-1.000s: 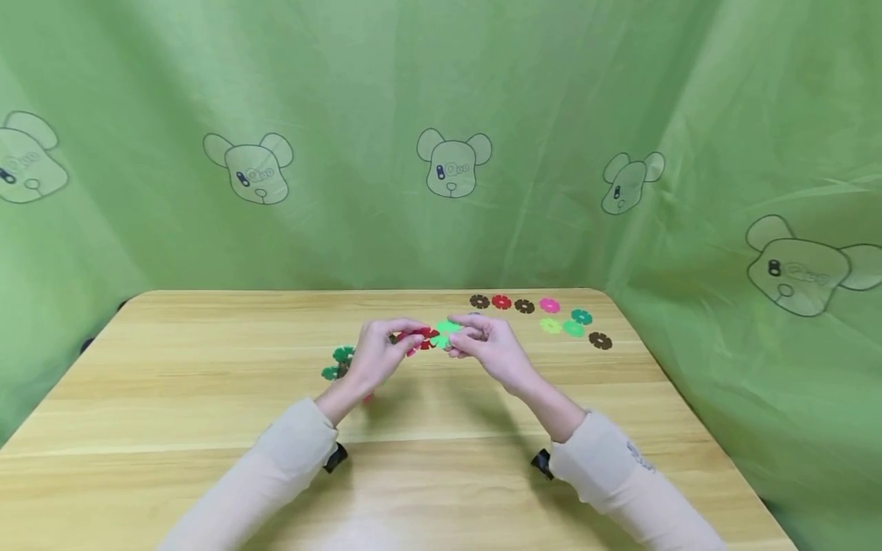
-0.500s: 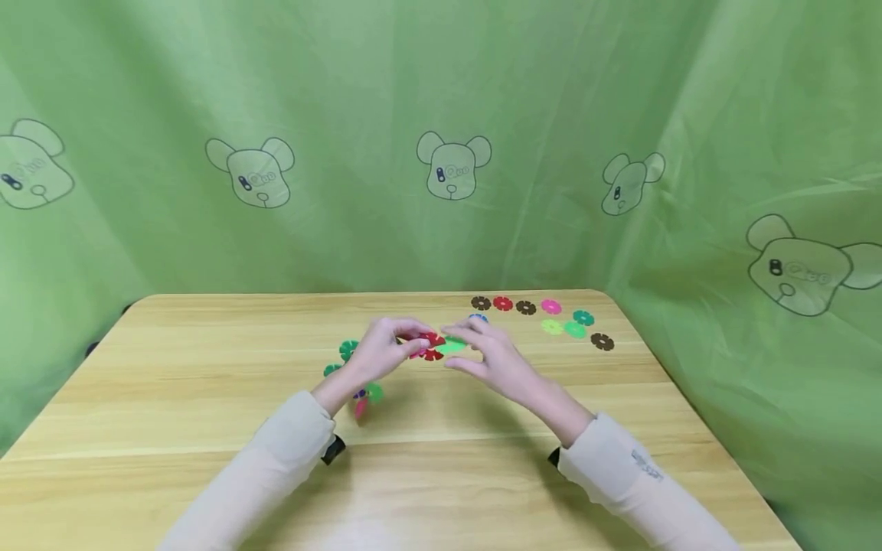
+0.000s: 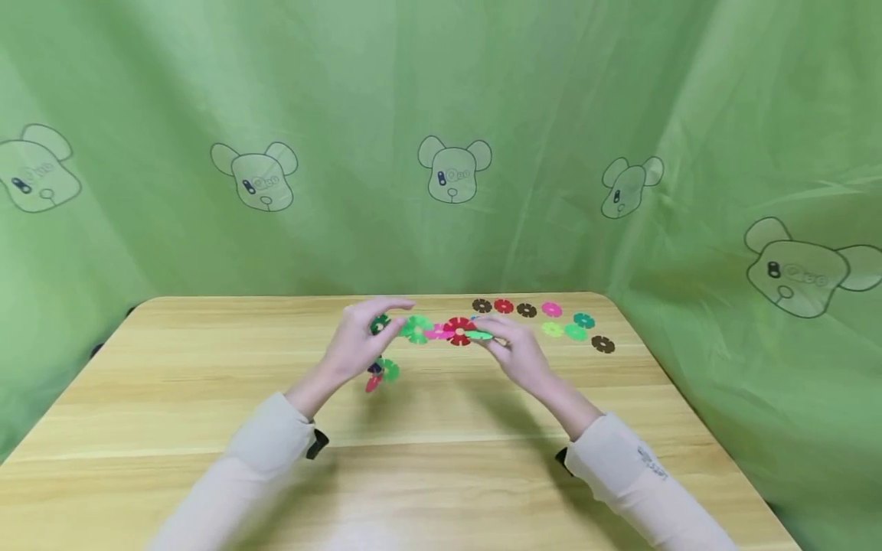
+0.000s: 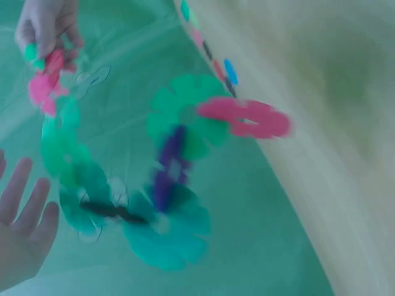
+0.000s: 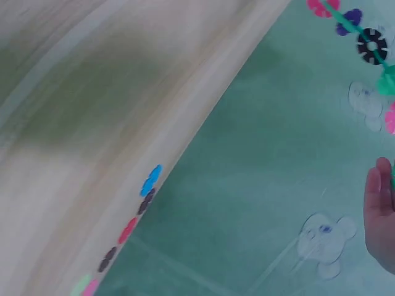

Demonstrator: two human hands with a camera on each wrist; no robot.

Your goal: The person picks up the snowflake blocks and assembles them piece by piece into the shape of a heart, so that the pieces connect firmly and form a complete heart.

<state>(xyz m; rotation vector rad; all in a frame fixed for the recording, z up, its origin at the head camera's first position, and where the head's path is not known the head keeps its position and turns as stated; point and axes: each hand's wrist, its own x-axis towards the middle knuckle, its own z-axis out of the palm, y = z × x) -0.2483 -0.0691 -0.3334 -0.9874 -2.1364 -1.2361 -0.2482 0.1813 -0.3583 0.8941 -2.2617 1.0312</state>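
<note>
A chain of interlocking plastic snowflake discs hangs in the air above the table. My right hand (image 3: 513, 348) pinches the light green disc (image 3: 478, 335) at its right end. Beside that comes a red disc (image 3: 458, 331), followed by a pink disc (image 3: 439, 331) and a green disc (image 3: 416, 329). The lower part dangles, with a teal disc (image 4: 166, 231), a purple disc (image 4: 170, 169) and a pink end disc (image 4: 247, 118) in the left wrist view. My left hand (image 3: 358, 340) has its fingers spread beside the chain and grips nothing; it hides some discs in the head view.
Loose discs lie at the table's far right, among them a red disc (image 3: 504, 306), a pink disc (image 3: 551, 309), a yellow-green disc (image 3: 553, 329) and a brown disc (image 3: 603, 344). A blue disc (image 5: 151, 180) lies near the table edge. Green curtain (image 3: 344, 245) surrounds the wooden table (image 3: 441, 490).
My left hand has let go of the chain near its red disc and drawn left. The right hand loosened, then took hold of the light green disc again. The chain's dangling end has shifted right.
</note>
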